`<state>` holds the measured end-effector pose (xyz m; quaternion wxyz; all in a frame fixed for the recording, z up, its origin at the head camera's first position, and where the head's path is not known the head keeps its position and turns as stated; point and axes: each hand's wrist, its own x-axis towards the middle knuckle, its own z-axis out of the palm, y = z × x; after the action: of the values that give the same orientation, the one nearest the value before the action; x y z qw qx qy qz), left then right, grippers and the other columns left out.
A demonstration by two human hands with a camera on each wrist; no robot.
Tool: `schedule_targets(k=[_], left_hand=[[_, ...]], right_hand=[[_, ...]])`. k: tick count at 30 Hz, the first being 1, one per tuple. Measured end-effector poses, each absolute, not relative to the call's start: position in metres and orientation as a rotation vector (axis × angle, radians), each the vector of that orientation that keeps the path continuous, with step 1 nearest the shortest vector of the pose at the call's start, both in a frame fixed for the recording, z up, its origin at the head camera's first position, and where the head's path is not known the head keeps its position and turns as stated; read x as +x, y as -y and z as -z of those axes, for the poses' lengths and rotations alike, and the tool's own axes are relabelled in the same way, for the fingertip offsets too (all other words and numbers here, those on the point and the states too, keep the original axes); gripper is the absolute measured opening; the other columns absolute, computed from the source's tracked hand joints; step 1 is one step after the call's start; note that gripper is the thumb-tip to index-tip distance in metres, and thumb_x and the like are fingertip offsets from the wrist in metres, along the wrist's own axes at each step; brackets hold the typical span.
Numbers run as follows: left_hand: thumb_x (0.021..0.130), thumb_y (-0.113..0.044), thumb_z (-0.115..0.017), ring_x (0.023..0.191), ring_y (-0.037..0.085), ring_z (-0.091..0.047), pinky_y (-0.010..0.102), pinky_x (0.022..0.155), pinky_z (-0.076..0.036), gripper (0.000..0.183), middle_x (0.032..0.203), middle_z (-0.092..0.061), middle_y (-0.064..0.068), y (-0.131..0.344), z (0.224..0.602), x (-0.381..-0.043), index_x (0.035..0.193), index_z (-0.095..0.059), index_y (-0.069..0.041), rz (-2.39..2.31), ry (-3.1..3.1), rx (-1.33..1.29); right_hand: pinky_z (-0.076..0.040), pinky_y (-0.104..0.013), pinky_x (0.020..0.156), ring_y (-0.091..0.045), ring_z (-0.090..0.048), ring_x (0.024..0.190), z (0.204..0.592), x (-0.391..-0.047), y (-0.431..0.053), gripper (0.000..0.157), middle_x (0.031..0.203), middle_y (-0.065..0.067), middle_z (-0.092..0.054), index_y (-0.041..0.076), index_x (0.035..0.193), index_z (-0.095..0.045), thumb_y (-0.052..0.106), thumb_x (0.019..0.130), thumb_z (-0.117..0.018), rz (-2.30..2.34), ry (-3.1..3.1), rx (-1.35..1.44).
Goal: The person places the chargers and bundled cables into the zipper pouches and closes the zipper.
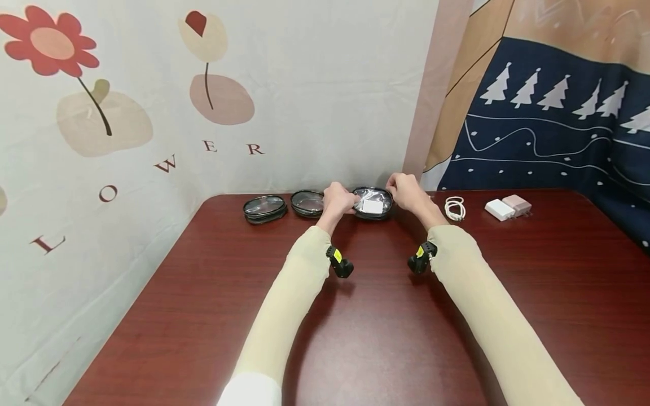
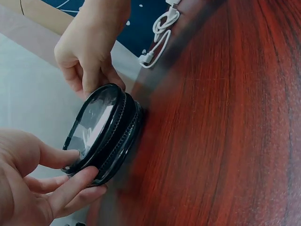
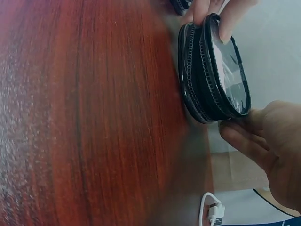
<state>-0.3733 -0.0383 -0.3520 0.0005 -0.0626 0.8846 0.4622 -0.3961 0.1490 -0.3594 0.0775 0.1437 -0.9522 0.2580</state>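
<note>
Holding a pouch (image 1: 372, 204) between both hands at the desk's (image 1: 386, 316) far edge.
Its long axis runs left to right, hand to hand: the left hand (image 1: 339, 198) pinches one end, thumb on the clear top, and the right hand (image 1: 408, 190) pinches the other, so neither is nearer. A second pouch (image 1: 306, 203), partly hidden, crowds the left hand, a third pouch (image 1: 265, 208) beyond; rightward lie a cable (image 1: 455, 208), white charger (image 1: 500, 210) and pink charger (image 1: 517, 204). The wall cloth (image 1: 325, 113) blocks the far side.
</note>
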Motion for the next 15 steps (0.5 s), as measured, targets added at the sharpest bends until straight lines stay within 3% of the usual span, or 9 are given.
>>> schedule_targets(k=[5,11,15], left_hand=[[0.093,-0.011,-0.069,0.076,0.024,-0.075,0.030,0.103,-0.048,0.013,0.090,-0.074,0.017,0.0390,0.3550,-0.3742,0.096,-0.066,0.001,-1.415,-2.783,-0.198],[0.091,-0.006,-0.060,0.077,0.022,-0.075,0.030,0.101,-0.049,0.014,0.085,-0.075,0.015,0.0391,0.3547,-0.3753,0.103,-0.065,0.001,-1.378,-2.802,-0.193],[0.091,-0.004,-0.055,0.078,0.021,-0.075,0.031,0.098,-0.052,0.017,0.095,-0.075,0.017,0.0381,0.3517,-0.3744,0.105,-0.063,0.001,-1.341,-2.809,-0.181]], right_hand=[[-0.053,-0.042,0.077,-0.032,-0.064,0.084,0.3625,-0.3947,-0.1503,0.018,0.102,-0.023,-0.068,-0.007,0.108,-0.068,0.002,0.102,-0.053,-0.801,2.882,0.446],[-0.053,-0.042,0.079,-0.031,-0.066,0.084,0.3643,-0.3923,-0.1533,0.023,0.107,-0.023,-0.068,-0.007,0.113,-0.069,0.005,0.103,-0.052,-0.854,2.875,0.451],[-0.053,-0.043,0.081,-0.030,-0.068,0.084,0.3638,-0.3901,-0.1558,0.025,0.109,-0.024,-0.068,-0.006,0.116,-0.068,0.005,0.102,-0.051,-0.887,2.868,0.456]])
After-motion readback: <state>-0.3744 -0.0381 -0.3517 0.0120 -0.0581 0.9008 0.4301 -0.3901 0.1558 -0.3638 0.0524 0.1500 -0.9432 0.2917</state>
